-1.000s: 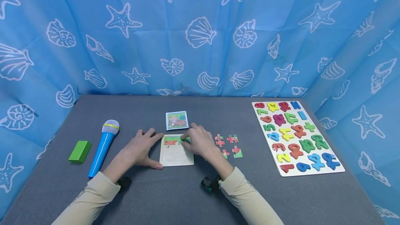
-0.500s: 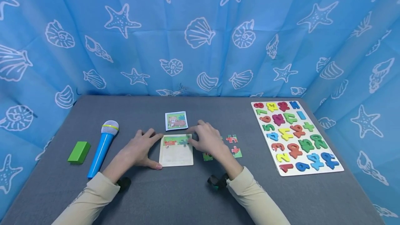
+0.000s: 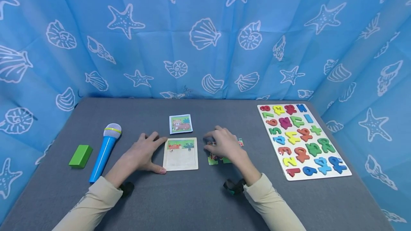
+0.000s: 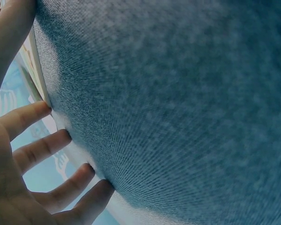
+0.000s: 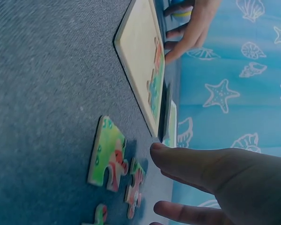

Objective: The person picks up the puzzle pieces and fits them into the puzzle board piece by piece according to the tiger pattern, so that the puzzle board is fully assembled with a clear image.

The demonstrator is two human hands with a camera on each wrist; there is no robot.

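Observation:
A square wooden puzzle tray lies mid-table, with joined pieces along its top showing green, orange and blue. My left hand is spread at its left side, thumb and index finger touching the frame. In the left wrist view, the fingers are apart on the grey cloth. To the right of the tray, my right hand is above several loose jigsaw pieces, partly covering them. In the right wrist view, a green and red piece lies below the thumb; nothing shows in the grasp.
Behind the tray lies a picture card with an animal scene. A blue toy microphone and a green block are at the left. A number puzzle board occupies the right side, before a blue curtain.
My right hand has left the tray's top row and moved right, over the loose pieces. A piece with blue now shows beside the orange one. The left hand has stayed in place.

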